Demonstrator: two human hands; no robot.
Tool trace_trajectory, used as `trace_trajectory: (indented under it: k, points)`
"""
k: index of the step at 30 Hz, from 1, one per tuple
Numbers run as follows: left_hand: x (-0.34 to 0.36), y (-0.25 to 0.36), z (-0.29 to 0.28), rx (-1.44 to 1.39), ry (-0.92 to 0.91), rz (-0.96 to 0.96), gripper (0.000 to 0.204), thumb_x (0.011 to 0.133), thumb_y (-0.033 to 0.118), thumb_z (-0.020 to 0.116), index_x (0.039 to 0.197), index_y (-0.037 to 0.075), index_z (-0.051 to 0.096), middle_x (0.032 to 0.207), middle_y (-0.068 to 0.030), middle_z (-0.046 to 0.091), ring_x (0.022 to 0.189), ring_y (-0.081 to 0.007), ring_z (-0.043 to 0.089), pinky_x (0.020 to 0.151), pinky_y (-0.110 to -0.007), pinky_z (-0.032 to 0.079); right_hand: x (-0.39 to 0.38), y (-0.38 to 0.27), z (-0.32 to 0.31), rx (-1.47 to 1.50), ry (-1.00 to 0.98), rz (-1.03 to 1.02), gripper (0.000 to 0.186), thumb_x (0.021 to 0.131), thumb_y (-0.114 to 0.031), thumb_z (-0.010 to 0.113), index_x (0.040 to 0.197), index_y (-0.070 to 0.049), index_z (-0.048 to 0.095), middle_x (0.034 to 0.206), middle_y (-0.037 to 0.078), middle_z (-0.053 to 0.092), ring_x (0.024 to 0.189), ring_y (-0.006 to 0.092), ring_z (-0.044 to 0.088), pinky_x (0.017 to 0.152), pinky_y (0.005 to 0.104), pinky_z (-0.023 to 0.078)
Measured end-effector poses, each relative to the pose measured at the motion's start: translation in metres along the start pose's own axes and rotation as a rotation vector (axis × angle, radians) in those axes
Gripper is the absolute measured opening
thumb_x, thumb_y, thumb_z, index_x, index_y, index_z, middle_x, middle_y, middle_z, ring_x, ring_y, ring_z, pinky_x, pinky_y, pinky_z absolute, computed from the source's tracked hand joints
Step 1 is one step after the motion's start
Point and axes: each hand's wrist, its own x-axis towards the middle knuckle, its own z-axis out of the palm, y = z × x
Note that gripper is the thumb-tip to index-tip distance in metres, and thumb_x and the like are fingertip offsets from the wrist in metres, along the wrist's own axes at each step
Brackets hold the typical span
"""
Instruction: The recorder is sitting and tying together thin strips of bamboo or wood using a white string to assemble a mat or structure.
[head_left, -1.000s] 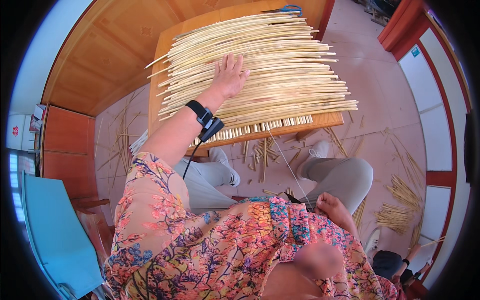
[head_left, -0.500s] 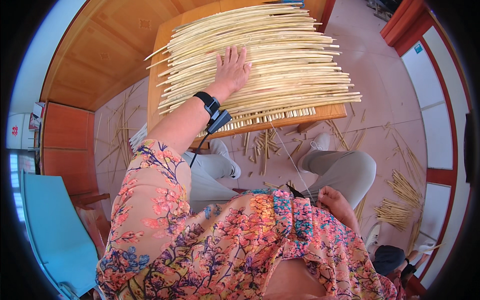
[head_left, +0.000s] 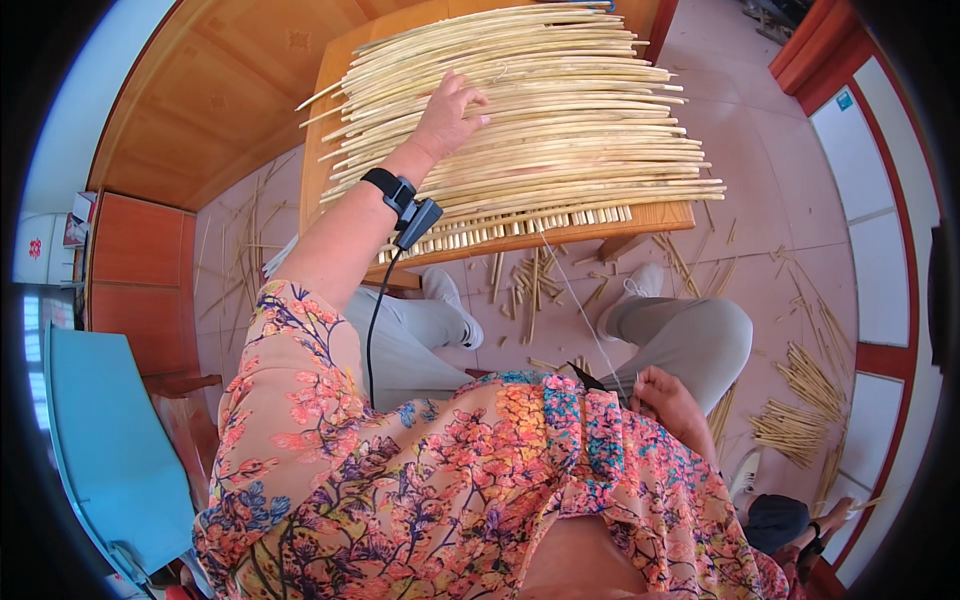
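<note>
A broad layer of pale thin sticks (head_left: pixel 560 120) lies side by side across a wooden table (head_left: pixel 660 217). Short ends of a lower layer of sticks (head_left: pixel 490 237) poke out along its near edge. My left hand (head_left: pixel 448 118) rests on the left part of the layer, fingers bent and a little apart, holding nothing that I can see. Near my lap, my right hand (head_left: pixel 668 402) is closed in a pinch. A white string (head_left: pixel 575 300) runs from the table's near edge down to it. A small loop of white string (head_left: pixel 501 72) shows among the far sticks.
Stick offcuts (head_left: pixel 535 285) litter the floor below the table. Bundled sticks (head_left: pixel 790 425) lie at the right, near another person's hand (head_left: pixel 835 515). A blue panel (head_left: pixel 120 440) stands at the left; a wooden cabinet (head_left: pixel 240 90) is behind the table's left side.
My left hand has slid a little left and away from me across the sticks, and its spread fingers have bent. My right hand has barely moved.
</note>
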Motion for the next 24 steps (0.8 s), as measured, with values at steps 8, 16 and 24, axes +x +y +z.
trace_trajectory:
  k: [8, 16, 24]
  points:
    - [0.002, 0.002, 0.0, 0.057, -0.151, 0.071, 0.015, 0.068, 0.016, 0.065, 0.075, 0.004, 0.058, 0.112, -0.017, 0.044, 0.108, -0.0319, 0.041, 0.093, -0.035, 0.033, 0.0, -0.004, 0.001, 0.044, -0.015, 0.019, 0.011, 0.088, -0.014, 0.048, 0.085, -0.005, 0.043, 0.063, 0.005, 0.052, 0.045, 0.0076, 0.039, 0.04, 0.0197, 0.03]
    - [0.003, 0.002, 0.007, 0.228, -0.143, 0.235, 0.014, 0.071, 0.016, 0.06, 0.078, 0.005, 0.056, 0.109, -0.0157, 0.044, 0.107, -0.0327, 0.037, 0.092, -0.038, 0.031, 0.001, -0.005, 0.0, 0.115, -0.012, 0.043, 0.01, 0.088, -0.013, 0.047, 0.086, -0.004, 0.043, 0.062, 0.006, 0.051, 0.045, 0.0086, 0.039, 0.04, 0.021, 0.03]
    - [0.016, -0.01, -0.012, 0.127, -0.223, 0.179, 0.013, 0.078, 0.019, 0.055, 0.081, 0.006, 0.053, 0.107, -0.013, 0.045, 0.104, -0.0307, 0.038, 0.092, -0.038, 0.031, 0.006, -0.001, -0.003, 0.115, -0.02, 0.024, 0.009, 0.087, -0.012, 0.047, 0.085, -0.004, 0.043, 0.062, 0.007, 0.051, 0.044, 0.0091, 0.039, 0.04, 0.0215, 0.031]
